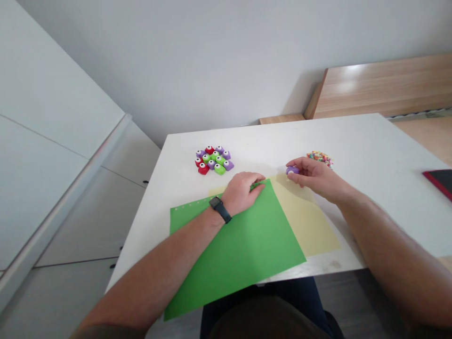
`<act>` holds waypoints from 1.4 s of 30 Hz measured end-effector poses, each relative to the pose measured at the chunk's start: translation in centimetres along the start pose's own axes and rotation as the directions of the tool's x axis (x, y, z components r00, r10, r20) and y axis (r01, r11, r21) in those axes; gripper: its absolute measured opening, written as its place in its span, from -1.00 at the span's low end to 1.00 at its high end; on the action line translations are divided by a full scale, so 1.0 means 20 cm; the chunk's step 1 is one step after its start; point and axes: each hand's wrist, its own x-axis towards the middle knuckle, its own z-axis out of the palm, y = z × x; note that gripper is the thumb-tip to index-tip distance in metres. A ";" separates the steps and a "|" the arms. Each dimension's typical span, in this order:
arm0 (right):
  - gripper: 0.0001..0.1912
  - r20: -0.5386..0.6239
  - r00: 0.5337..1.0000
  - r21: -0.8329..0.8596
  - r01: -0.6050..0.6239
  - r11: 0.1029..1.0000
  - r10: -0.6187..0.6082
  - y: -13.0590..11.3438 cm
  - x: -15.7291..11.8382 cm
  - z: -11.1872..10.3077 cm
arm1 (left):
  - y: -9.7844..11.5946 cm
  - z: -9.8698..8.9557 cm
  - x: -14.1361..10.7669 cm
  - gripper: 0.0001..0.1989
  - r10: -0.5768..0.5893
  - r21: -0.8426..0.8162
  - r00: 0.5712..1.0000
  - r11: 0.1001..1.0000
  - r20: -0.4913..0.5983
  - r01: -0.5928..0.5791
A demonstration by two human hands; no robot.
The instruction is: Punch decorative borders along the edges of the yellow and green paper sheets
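A green sheet of paper [243, 249] lies across the front of the table, its near edge hanging past the table edge. Along its upper left edge runs a row of small punched holes. My left hand [243, 190], with a dark watch on the wrist, grips the sheet's top edge near the right corner, thumb and fingers closed around it. To the right, my right hand [314, 176] holds a small purple craft punch [292, 170] between thumb and fingers, just beyond the paper's corner. Beneath the green sheet, a pale yellow sheet [310, 226] sticks out to the right.
Several purple, green and red craft punches [213, 160] stand grouped at the back left of the white table [374, 188]. A pile of colourful paper bits [320, 158] sits behind my right hand. At the far right lies a black object with a red edge [439, 181].
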 end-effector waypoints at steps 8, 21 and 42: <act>-0.55 0.027 0.999 -0.014 0.043 0.999 -0.043 0.02 0.01 0.02 | 0.02 0.00 0.02 -0.83 0.042 -0.003 0.999 0.999 -0.015 -0.042; -0.54 0.022 0.997 0.016 0.073 0.997 -0.074 0.02 0.02 0.02 | 0.00 -0.15 0.08 -0.78 -0.287 -0.122 0.946 0.955 -0.148 0.271; -0.57 -0.162 0.968 0.144 0.216 0.966 -0.192 0.06 0.07 -0.01 | -0.13 -0.13 -0.06 -0.60 -0.688 -0.663 0.684 0.632 -0.242 0.401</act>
